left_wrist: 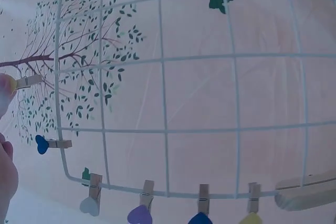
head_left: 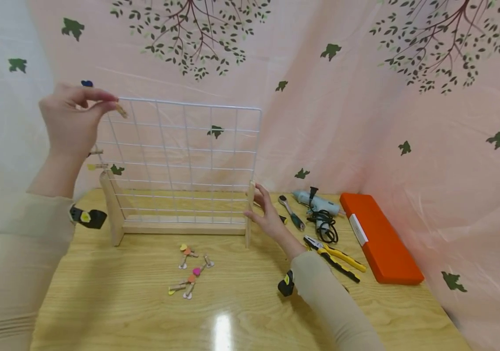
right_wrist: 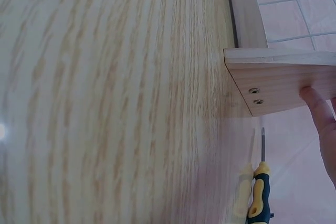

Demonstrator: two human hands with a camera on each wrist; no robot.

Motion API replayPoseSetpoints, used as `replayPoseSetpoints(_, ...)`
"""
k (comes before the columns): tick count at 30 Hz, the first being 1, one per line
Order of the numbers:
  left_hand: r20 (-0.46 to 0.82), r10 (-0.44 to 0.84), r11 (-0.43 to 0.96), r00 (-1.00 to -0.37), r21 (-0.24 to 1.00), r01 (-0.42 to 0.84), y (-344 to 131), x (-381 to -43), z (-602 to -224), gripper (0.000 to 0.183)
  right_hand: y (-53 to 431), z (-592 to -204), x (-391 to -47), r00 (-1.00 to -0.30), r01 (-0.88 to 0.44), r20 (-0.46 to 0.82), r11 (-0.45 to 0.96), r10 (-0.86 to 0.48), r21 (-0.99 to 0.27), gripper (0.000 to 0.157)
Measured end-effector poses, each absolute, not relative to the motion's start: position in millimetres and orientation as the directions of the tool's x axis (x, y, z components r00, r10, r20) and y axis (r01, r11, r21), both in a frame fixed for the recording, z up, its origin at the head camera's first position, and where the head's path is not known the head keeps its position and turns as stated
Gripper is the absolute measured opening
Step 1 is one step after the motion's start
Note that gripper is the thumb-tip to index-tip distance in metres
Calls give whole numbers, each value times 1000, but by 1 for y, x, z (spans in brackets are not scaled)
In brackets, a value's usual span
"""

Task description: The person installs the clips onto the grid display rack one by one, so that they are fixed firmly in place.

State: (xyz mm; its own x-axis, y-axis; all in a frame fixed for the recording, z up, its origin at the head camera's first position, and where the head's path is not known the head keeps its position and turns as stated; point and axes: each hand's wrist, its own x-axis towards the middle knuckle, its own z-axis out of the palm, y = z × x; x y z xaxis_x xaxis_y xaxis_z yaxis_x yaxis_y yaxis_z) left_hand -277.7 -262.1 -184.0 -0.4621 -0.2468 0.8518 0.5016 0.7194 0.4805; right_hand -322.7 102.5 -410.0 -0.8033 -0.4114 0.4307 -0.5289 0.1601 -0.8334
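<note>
My left hand (head_left: 71, 117) is raised at the upper left corner of a white wire grid (head_left: 184, 104). Its thumb and finger pinch a small wooden clothespin (left_wrist: 29, 81) with a yellow heart, whose tip is beside the wire and apart from it in the left wrist view. A clothespin with a blue heart (left_wrist: 42, 144) hangs on the top wire, and several more heart clothespins (left_wrist: 203, 199) are on the grid's left side wire. The grid stands in a wooden stand (head_left: 184, 228). My right hand (head_left: 271, 219) holds the stand's right upright (right_wrist: 278, 85), thumb in front.
Several loose heart clothespins (head_left: 191, 278) lie on the wooden table (head_left: 144, 302) before the stand. To the right are pliers (head_left: 337, 258), a ratchet wrench (head_left: 291, 213), a glue gun (head_left: 320, 202) with its cord, a screwdriver (right_wrist: 260, 192) and an orange case (head_left: 386, 239).
</note>
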Motion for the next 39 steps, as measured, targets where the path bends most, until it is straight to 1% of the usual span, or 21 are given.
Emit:
replayPoseSetpoints(3, 831, -321, 710, -455, 529, 465, -267, -284, -168, 20, 103, -410, -323, -800, -529, 432, 149, -415, -836, 78)
replayPoseSetpoints(4, 821, -333, 708, -464, 543, 452, -268, -286, -164, 22, 103, -410, -323, -800, -528, 432, 148, -416, -836, 77)
replayPoseSetpoints(6, 805, -337, 716, -487, 556, 423, -269, -289, -158, 19, 103, -410, -323, -798, -529, 435, 139, -418, -837, 78)
replayPoseSetpoints(12, 802, -289, 780, -524, 514, 357, -272, -297, -150, 19, 102, -411, -324, -789, -540, 444, 135, -425, -831, 77)
replayPoseSetpoints(13, 797, -276, 791, -537, 505, 344, -273, -298, -151, 21, 102, -411, -324, -790, -541, 443, 139, -424, -830, 77)
replayPoseSetpoints(16, 770, -247, 807, -588, 500, 315, -275, -301, -152, 17, 101, -411, -323, -792, -542, 444, 146, -419, -828, 77)
replayPoseSetpoints(19, 757, -235, 813, -610, 497, 303, -277, -303, -154, 16, 101, -409, -322, -796, -534, 438, 144, -418, -833, 77)
replayPoseSetpoints(22, 741, -231, 818, -630, 499, 286, -276, -302, -154, 25, 101, -409, -322, -796, -529, 433, 138, -423, -837, 77)
replayPoseSetpoints(23, 726, -232, 818, -647, 505, 274, -276, -300, -154, 28, 101, -408, -322, -796, -529, 434, 136, -423, -838, 77)
replayPoseSetpoints(25, 699, -233, 812, -677, 523, 261, -275, -297, -154, 32, 101, -408, -322, -795, -531, 435, 139, -423, -836, 77)
replayPoseSetpoints(26, 695, -232, 810, -681, 525, 260, -275, -295, -154, 32, 101, -408, -322, -794, -532, 436, 137, -423, -835, 78)
replayPoseSetpoints(29, 705, -221, 794, -674, 531, 296, -272, -288, -157, 32, 101, -408, -322, -796, -528, 432, 136, -424, -838, 78)
replayPoseSetpoints(31, 751, -190, 793, -632, 497, 352, -269, -284, -162, 31, 102, -407, -323, -799, -521, 425, 136, -424, -843, 77)
replayPoseSetpoints(33, 791, -141, 790, -596, 452, 415, -266, -280, -171, 31, 102, -408, -323, -802, -515, 421, 136, -423, -846, 78)
replayPoseSetpoints(36, 814, -52, 780, -578, 395, 486, -259, -273, -190, 31, 103, -409, -323, -800, -523, 429, 136, -419, -842, 77)
replayPoseSetpoints(37, 809, -18, 775, -587, 382, 503, -257, -270, -198, 32, 103, -409, -323, -798, -527, 434, 135, -419, -839, 77)
replayPoseSetpoints(39, 775, 37, 774, -631, 377, 509, -253, -265, -218, 35, 103, -410, -323, -795, -537, 443, 138, -415, -833, 77)
